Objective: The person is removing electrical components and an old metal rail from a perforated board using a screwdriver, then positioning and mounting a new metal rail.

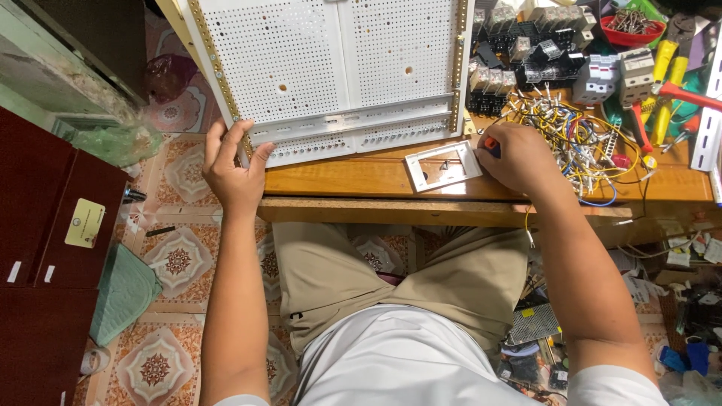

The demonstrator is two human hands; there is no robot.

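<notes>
While left hand grips panel corner, bench edge near

Your left hand is gripping the corner of the white perforated panel, which is covering most of the wooden bench. A bare strip along the front edge is staying open up to the small white frame. Your right hand is crowded by tangled wires, relay blocks and hand tools, blocking passage rightward.
</notes>
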